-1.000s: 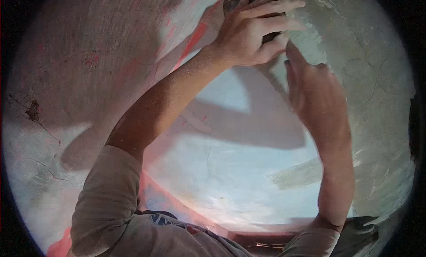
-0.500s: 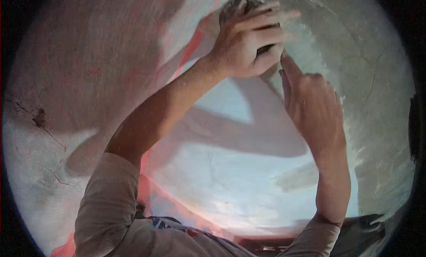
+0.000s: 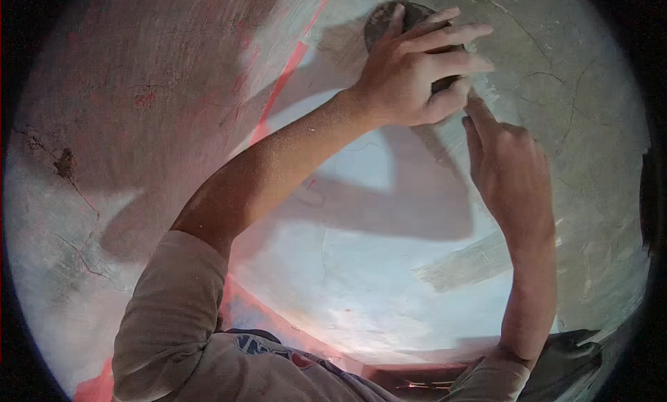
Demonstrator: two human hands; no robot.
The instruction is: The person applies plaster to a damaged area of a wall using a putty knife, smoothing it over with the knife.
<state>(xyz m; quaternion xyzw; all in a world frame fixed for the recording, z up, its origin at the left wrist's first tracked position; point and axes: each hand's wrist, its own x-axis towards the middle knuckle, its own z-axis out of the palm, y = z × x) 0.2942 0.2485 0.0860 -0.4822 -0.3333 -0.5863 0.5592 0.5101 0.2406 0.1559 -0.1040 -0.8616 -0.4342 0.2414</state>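
Observation:
Near the top of the view, my left hand point(image 3: 410, 79) lies over a dark round disc point(image 3: 381, 21) against the wall. Its fingers are spread across the disc and point right, and part of the dark surface shows between them. Whether the disc has a handle is hidden. Just below and to the right is my right hand point(image 3: 515, 162). Its index finger reaches up to the lower edge of my left hand, the thumb lies close beside it, and the other fingers are curled in. What sits at those fingertips, if anything, is hidden.
The plastered wall point(image 3: 375, 277) is pale in the middle, grey-green at right and reddish at left, with a red stripe point(image 3: 285, 82). Cracks and a small chipped hole point(image 3: 64, 164) mark the left side. Arm shadows fall across it. A dark object point(image 3: 417, 381) shows at the lower edge.
Both hands and the dark disc have shifted a little to the right and slightly down together. The grip of each hand looks the same.

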